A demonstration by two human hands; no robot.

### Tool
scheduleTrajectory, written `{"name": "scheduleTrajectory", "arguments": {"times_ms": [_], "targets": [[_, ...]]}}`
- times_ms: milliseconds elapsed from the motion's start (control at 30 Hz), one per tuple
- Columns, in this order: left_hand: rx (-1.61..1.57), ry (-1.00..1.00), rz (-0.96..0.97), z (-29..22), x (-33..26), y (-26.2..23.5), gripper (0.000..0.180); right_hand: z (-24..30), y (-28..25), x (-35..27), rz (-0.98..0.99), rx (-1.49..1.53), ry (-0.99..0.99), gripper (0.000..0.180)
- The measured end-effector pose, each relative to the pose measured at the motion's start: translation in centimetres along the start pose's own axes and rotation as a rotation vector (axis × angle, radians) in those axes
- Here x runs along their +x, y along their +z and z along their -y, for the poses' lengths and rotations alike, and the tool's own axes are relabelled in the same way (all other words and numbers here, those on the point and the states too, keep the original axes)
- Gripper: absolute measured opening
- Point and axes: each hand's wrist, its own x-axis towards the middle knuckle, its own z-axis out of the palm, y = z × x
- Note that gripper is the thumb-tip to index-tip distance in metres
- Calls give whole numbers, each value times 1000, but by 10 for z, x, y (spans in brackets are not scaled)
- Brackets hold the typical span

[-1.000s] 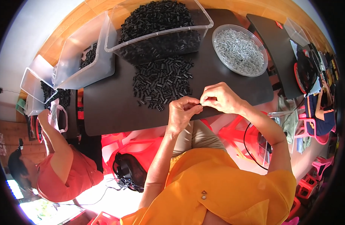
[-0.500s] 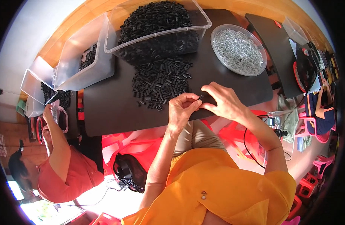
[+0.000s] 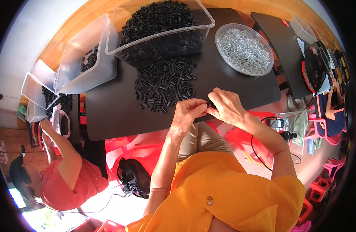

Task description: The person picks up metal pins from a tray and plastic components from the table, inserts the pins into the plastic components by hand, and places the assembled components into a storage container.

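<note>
Just past the near edge of the dark table point(image 3: 120, 104), my two hands meet fingertip to fingertip. Between them is a small black plastic piece point(image 3: 210, 104), mostly covered by fingers. My left hand point(image 3: 186, 114) pinches it with thumb and forefinger. My right hand point(image 3: 228, 107) closes on its other side, fingers curled. Beyond my left hand lies a loose pile of short black plastic pieces point(image 3: 164, 85). A round clear tub point(image 3: 220, 54) of small shiny silvery pieces stands beyond my right hand.
A large clear bin point(image 3: 160, 38) heaped with black pieces stands behind the pile. Another clear bin point(image 3: 96, 77) is to its left. A person in red point(image 3: 75, 176) works at the far left. Red plastic stools point(image 3: 137, 158) and a black bag point(image 3: 134, 176) sit below the table.
My right hand has drawn its fingers in around the small black piece, its forefinger now bent closer to the thumb. The person at left has lowered their hands slightly.
</note>
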Motion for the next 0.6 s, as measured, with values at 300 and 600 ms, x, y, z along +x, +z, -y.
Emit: {"name": "scheduleTrajectory", "arguments": {"times_ms": [300, 600], "targets": [[-69, -65, 73, -1, 2, -3, 18, 3, -3, -1, 18, 51, 19, 37], [-92, -57, 64, 1, 1, -2, 16, 0, 5, -3, 40, 58, -40, 36]]}}
